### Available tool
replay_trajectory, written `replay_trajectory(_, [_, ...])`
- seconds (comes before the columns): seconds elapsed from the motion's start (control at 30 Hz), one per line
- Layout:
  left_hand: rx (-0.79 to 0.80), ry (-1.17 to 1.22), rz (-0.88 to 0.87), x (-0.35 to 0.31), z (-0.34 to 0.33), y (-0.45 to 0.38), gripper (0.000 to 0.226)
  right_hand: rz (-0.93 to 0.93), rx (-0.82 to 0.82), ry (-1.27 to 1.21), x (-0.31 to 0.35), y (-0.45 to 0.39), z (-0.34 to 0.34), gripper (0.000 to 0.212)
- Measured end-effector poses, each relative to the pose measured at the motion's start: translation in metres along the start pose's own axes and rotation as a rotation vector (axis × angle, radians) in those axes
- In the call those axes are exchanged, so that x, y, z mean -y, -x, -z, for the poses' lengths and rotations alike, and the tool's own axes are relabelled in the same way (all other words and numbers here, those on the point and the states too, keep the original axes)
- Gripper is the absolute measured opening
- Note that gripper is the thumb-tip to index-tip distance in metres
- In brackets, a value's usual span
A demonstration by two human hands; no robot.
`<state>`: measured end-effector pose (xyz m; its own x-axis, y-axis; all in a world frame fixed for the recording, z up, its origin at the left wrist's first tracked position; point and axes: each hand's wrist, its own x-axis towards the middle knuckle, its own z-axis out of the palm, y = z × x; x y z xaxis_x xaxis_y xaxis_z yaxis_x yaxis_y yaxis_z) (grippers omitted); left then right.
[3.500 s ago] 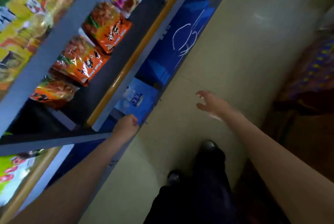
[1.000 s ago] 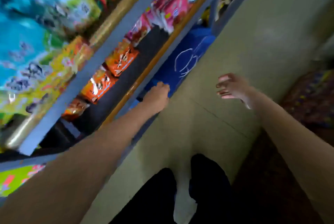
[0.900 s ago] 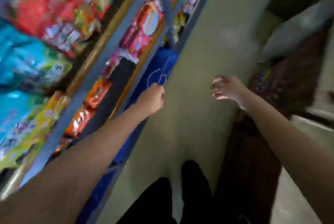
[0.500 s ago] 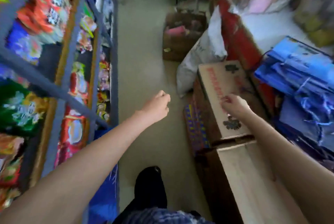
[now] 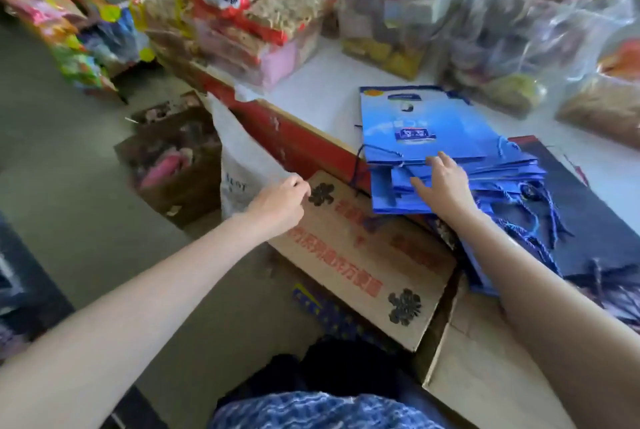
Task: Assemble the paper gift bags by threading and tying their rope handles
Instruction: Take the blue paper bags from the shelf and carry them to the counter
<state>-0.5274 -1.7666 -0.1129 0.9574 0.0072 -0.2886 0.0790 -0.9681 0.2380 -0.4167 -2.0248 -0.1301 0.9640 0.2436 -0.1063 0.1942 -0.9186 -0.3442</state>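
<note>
Half a second ago the view was still swinging off the snack shelves; now it faces the white tabletop [image 5: 322, 106], so the person looks set to start another bag. On its near edge lies the stack of flat blue paper gift bags [image 5: 426, 127], with loose rope handles [image 5: 526, 220] trailing to its right. Spread fingers of the right hand [image 5: 441, 186] press flat on the stack, gripping nothing. Over a cardboard box [image 5: 360, 258], the left hand [image 5: 280, 203] is curled closed; whether it holds anything cannot be told.

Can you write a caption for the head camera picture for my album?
Right hand rests flat on a stack of blue paper gift bags while the curled left hand hovers over a cardboard box.
</note>
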Motion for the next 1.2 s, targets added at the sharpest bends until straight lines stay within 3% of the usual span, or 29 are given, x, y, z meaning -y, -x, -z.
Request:
replay_trajectory(0.2, [0.006,-0.022,-0.176,0.039,0.039,-0.082,0.028,-0.19,0.126,0.025,0.031,-0.053,-0.015,0.054])
replay_trajectory(0.3, [0.047,0.007,-0.3,0.058,0.042,-0.119,0.029,-0.176,0.147,-0.012,0.05,-0.069,-0.03,0.047])
replay_trajectory(0.47, [0.134,0.006,-0.473,0.082,0.057,-0.17,0.029,-0.293,0.107,0.185,0.075,-0.055,-0.049,0.03])
replay_trajectory(0.77, [0.31,-0.021,-0.739,0.029,0.053,-0.206,0.032,-0.58,-0.015,0.157,0.083,-0.027,-0.05,0.027])
replay_trajectory(0.93, [0.327,-0.047,-0.738,0.015,0.041,-0.195,0.033,-0.663,-0.13,0.061,0.094,-0.028,-0.059,0.014])
replay_trajectory(1.07, [0.279,-0.004,-0.683,0.008,0.053,-0.194,0.033,-0.775,-0.235,-0.176,0.095,-0.028,-0.049,0.021])
replay_trajectory(1.2, [0.207,0.1,-0.705,-0.009,0.059,-0.191,0.043,-0.728,-0.189,-0.263,0.074,0.003,-0.01,0.023])
